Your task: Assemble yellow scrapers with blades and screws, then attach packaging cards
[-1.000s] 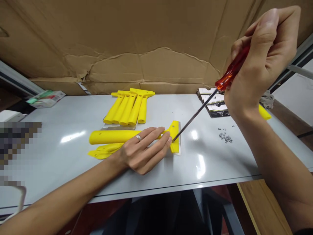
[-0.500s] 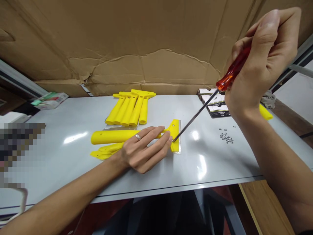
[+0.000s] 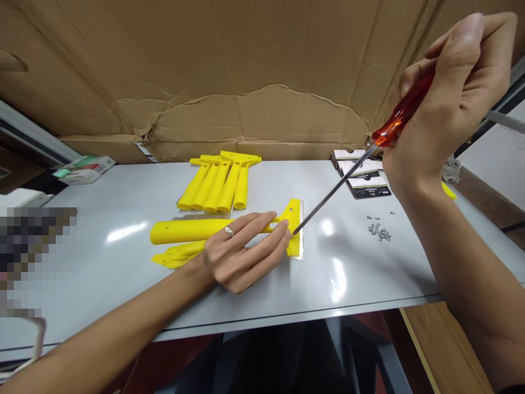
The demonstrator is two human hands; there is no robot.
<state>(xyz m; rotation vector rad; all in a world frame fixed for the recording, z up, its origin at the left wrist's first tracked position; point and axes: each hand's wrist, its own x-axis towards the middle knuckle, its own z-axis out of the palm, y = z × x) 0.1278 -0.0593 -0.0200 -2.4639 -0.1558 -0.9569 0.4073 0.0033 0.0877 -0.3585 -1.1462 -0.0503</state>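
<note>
My left hand [image 3: 246, 251], with a ring on one finger, presses and grips a yellow scraper [image 3: 180, 231] lying flat on the table. The scraper's head points right, with a thin blade edge along it and one screw visible in its upper part. My right hand [image 3: 447, 104] is wrapped around the red handle of a screwdriver [image 3: 340, 183]. The shaft slants down to the left, its tip at the scraper head beside my left fingertips. Whether the tip sits in a screw there is hard to see. Yellow plastic pieces [image 3: 176, 254] lie partly under my left hand.
Several yellow scraper handles [image 3: 221, 183] lie stacked at the back. Small screws [image 3: 380, 232] are scattered to the right, near black and white packets [image 3: 367, 183]. A cardboard sheet [image 3: 246, 65] stands behind the table [image 3: 123, 290]. A small box [image 3: 88, 169] is at the far left.
My right hand and the screwdriver handle have moved slightly right, tilting the shaft lower. The tip has shifted slightly up and right on the scraper head. My left hand stays nearly in place.
</note>
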